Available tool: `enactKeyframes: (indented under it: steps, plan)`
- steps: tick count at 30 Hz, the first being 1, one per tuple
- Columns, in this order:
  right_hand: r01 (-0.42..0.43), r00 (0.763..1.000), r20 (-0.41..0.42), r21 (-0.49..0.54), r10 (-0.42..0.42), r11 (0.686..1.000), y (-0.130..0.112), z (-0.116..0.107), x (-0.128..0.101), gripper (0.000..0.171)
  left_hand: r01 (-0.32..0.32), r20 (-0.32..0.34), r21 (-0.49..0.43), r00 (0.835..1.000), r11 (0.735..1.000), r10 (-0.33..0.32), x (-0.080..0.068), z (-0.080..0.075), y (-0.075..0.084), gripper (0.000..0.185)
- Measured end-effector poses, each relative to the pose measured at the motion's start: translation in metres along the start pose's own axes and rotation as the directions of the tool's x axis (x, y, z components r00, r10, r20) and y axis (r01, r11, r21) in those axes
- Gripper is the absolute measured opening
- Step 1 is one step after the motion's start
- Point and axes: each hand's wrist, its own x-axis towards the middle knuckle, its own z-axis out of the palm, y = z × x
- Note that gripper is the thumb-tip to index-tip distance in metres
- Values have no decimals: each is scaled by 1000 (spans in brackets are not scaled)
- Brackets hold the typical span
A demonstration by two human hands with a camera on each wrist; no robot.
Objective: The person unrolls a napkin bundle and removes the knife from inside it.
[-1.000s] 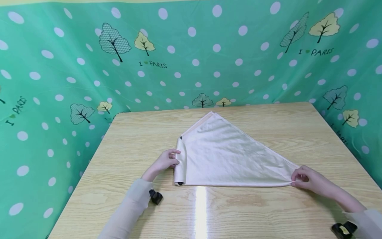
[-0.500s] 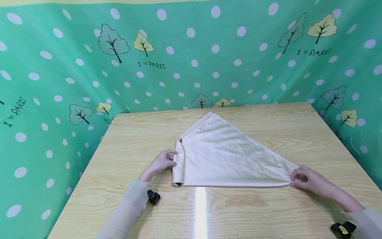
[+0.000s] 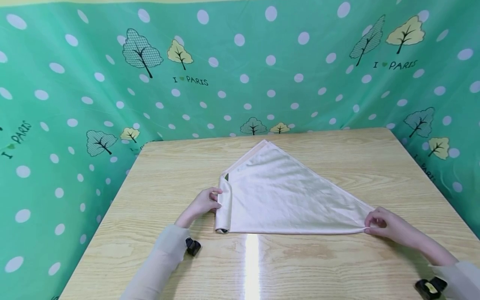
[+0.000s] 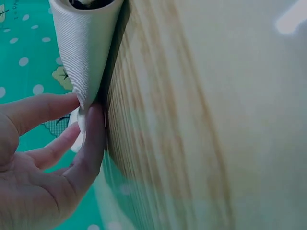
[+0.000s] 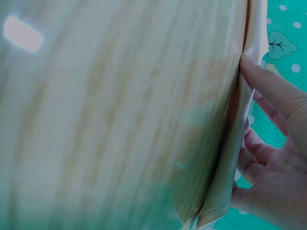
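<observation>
A pale satiny cloth (image 3: 285,191), perhaps a scarf, lies folded into a triangle with its peak toward the far edge. Its left end is wound into a short roll (image 3: 223,212), with a dark patch at the top and a dark inside at the near end. My left hand (image 3: 205,201) pinches the roll's outer left side between thumb and fingers; the left wrist view shows the fabric drawn to a narrow fold (image 4: 84,103) there. At the cloth's right corner, my right hand (image 3: 390,225) pinches the near edge (image 5: 252,48), several fingers loosely bent behind it.
The wood-grain table (image 3: 318,266) carries a bright light streak (image 3: 252,266) in front of the cloth. A green dotted curtain (image 3: 243,62) with printed trees hangs behind and on both sides. Black wrist cameras (image 3: 193,246) sit at both sleeves.
My left hand and the roll have shifted slightly left, and more of the dark patch shows at the roll's top. My right hand keeps its pinch on the corner, nearly still.
</observation>
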Motion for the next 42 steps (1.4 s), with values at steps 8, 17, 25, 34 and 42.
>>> enactKeyframes:
  steps: [8, 17, 25, 34, 42]
  plan:
    - [2, 1000, -10, -5, -2, 1000, 0, 0, 1, 18, -134, -110, 282, 979, 950, 171, -6, -5, 8, 41]
    - [-10, 1000, -13, -14, 10, 1000, -1, -1, 1, 17, -267, 19, 305, 961, 914, 274, -10, -3, 16, 30]
    - [2, 1000, -23, -15, -2, 1000, 0, 1, -1, 18, -340, 132, 378, 940, 861, 314, -11, 5, 19, 28]
    - [36, 998, -43, -9, -36, 999, 1, 2, -1, 20, -362, 175, 470, 932, 805, 317, -9, 11, 17, 25]
    - [23, 999, -36, -9, -23, 1000, 1, 2, -1, 20, -346, 200, 522, 938, 779, 282, -10, 14, 15, 24]
